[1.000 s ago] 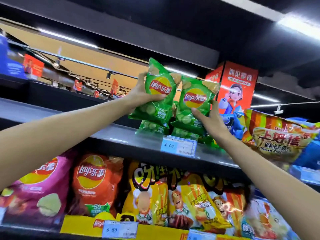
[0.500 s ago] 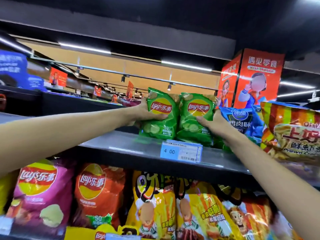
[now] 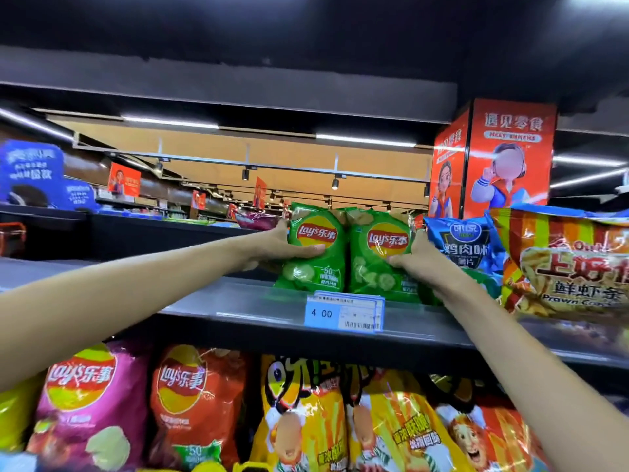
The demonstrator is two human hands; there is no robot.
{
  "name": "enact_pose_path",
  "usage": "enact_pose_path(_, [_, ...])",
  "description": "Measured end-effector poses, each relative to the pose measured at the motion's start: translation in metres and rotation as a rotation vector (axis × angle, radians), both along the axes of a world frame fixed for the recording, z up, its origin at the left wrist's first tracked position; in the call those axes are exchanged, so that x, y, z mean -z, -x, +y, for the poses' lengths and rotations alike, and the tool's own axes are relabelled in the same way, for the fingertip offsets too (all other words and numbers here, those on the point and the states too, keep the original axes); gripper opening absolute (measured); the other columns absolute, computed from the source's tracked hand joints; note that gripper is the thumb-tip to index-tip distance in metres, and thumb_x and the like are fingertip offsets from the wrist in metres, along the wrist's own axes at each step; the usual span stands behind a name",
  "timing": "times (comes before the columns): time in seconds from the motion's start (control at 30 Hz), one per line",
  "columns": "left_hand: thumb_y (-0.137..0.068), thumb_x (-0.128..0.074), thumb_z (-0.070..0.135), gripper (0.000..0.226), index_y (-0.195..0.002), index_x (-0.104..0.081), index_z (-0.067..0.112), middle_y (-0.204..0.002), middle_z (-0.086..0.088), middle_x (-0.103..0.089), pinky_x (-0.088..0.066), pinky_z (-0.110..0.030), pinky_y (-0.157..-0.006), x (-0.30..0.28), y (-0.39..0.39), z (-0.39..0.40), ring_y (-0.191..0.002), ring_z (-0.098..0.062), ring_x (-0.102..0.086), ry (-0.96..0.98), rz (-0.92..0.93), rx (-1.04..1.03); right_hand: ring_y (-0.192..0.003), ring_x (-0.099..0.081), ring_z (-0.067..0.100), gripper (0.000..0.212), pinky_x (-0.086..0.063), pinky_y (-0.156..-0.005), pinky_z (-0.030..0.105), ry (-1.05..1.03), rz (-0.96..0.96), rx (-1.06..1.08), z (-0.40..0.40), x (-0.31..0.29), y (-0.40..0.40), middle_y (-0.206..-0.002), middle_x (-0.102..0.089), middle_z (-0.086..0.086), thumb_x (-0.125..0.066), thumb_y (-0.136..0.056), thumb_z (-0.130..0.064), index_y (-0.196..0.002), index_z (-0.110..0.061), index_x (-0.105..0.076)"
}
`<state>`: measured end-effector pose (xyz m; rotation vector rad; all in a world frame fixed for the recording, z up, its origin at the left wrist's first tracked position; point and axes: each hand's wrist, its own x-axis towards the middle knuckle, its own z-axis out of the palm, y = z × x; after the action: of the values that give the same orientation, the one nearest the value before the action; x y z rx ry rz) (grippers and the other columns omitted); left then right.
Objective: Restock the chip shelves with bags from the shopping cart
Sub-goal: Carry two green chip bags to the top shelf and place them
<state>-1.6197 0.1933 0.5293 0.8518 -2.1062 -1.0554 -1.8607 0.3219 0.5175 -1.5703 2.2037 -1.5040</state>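
Two green Lay's chip bags stand upright side by side on the grey top shelf (image 3: 238, 301). My left hand (image 3: 275, 248) grips the left green bag (image 3: 315, 264), thumb across its front. My right hand (image 3: 417, 258) grips the right green bag (image 3: 377, 267) at its right side, thumb on the front. Both bags touch the shelf surface just behind the 4.00 price tag (image 3: 343, 313). The shopping cart is not visible.
A blue chip bag (image 3: 466, 243) and a striped prawn cracker bag (image 3: 571, 267) sit to the right on the same shelf. The shelf left of the green bags is bare metal. The lower shelf holds pink (image 3: 81, 403), orange (image 3: 194, 403) and yellow (image 3: 303, 420) snack bags.
Both hands have lowered the two green bags from a raised, tilted position down onto the shelf, where they now stand upright together.
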Motion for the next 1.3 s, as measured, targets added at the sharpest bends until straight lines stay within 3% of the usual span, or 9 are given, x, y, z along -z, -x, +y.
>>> enact_pose_path(0.13, [-0.061,-0.087,0.04,0.109,-0.149,-0.025,0.024,-0.12,-0.006,-0.064,-0.058,-0.039,-0.088,-0.001,-0.008,0.008,-0.102,-0.023,-0.069,0.023,-0.099,0.006,-0.139,-0.028,0.038,0.099,-0.029,-0.115,0.05,0.093,0.192,0.085,0.013,-0.001,-0.012,-0.151,-0.027,0.016,-0.079,-0.079,-0.02,-0.155,-0.017,-0.015])
enact_pose_path(0.3, [-0.081,-0.077,0.029,0.065,-0.137,-0.045,0.017,-0.118,-0.006,-0.066,-0.056,-0.036,-0.092,-0.014,-0.021,0.029,-0.103,-0.02,-0.067,0.111,-0.222,0.011,-0.134,-0.031,0.03,0.078,-0.034,-0.111,0.046,0.13,0.36,0.079,0.023,-0.002,-0.023,-0.144,-0.032,0.01,-0.081,-0.077,-0.02,-0.143,-0.021,-0.04])
enact_pose_path(0.37, [-0.085,-0.075,0.029,0.067,-0.141,-0.04,0.019,-0.121,-0.004,-0.059,-0.054,-0.035,-0.088,-0.018,-0.027,0.038,-0.107,-0.02,-0.06,0.201,-0.254,-0.044,-0.136,-0.029,0.031,0.07,-0.033,-0.112,0.049,0.144,0.434,0.112,0.027,-0.004,-0.027,-0.146,-0.032,0.01,-0.08,-0.078,-0.022,-0.139,-0.02,-0.045])
enact_pose_path(0.57, [-0.089,-0.069,0.039,0.068,-0.144,-0.04,0.013,-0.136,-0.01,-0.054,-0.047,-0.036,-0.095,-0.014,-0.047,0.075,-0.118,-0.025,-0.054,0.814,-0.542,-0.336,-0.13,-0.041,0.028,0.04,-0.035,-0.108,0.043,0.21,0.605,0.073,0.056,-0.011,-0.054,-0.138,-0.047,0.01,-0.065,-0.093,-0.027,-0.13,-0.016,-0.054])
enact_pose_path(0.7, [-0.094,-0.059,0.038,0.048,-0.137,-0.046,0.022,-0.129,-0.002,-0.056,-0.053,-0.04,-0.079,0.005,-0.072,0.106,-0.111,-0.025,-0.059,1.171,-0.588,-0.52,-0.12,-0.052,0.023,0.027,-0.043,-0.103,0.036,0.311,0.7,-0.086,0.076,0.016,-0.097,-0.126,-0.056,0.006,-0.06,-0.096,-0.025,-0.121,-0.016,-0.057])
enact_pose_path(0.77, [-0.094,-0.056,0.04,0.045,-0.136,-0.048,0.024,-0.123,0.0,-0.058,-0.051,-0.041,-0.081,0.021,-0.09,0.122,-0.111,-0.026,-0.058,1.285,-0.588,-0.605,-0.116,-0.054,0.021,0.025,-0.048,-0.097,0.037,0.328,0.747,-0.168,0.083,0.036,-0.118,-0.123,-0.057,0.003,-0.059,-0.096,-0.027,-0.12,-0.018,-0.056])
enact_pose_path(0.87, [-0.094,-0.057,0.041,0.042,-0.134,-0.05,0.027,-0.125,0.004,-0.058,-0.047,-0.038,-0.081,0.053,-0.124,0.148,-0.115,-0.022,-0.055,1.28,-0.553,-0.654,-0.111,-0.053,0.025,0.024,-0.045,-0.088,0.039,0.336,0.825,-0.233,0.09,0.067,-0.149,-0.118,-0.058,0.003,-0.058,-0.096,-0.027,-0.119,-0.02,-0.056])
enact_pose_path(1.03, [-0.094,-0.057,0.041,0.038,-0.13,-0.053,0.027,-0.118,0.005,-0.059,-0.048,-0.037,-0.072,0.109,-0.197,0.192,-0.112,-0.02,-0.056,1.172,-0.607,-0.745,-0.115,-0.051,0.029,0.023,-0.035,-0.097,0.042,0.49,0.933,-0.234,0.1,0.103,-0.205,-0.115,-0.059,0.003,-0.064,-0.091,-0.026,-0.113,-0.021,-0.059])
enact_pose_path(1.3, [-0.094,-0.06,0.036,0.039,-0.131,-0.052,0.023,-0.115,0.001,-0.058,-0.053,-0.038,-0.06,0.206,-0.336,0.283,-0.101,-0.025,-0.06,0.954,-0.851,-0.964,-0.102,-0.059,0.033,0.031,-0.048,-0.08,0.042,0.375,0.946,-0.551,0.12,0.176,-0.331,-0.115,-0.06,0.009,-0.067,-0.087,-0.03,-0.113,-0.015,-0.06])
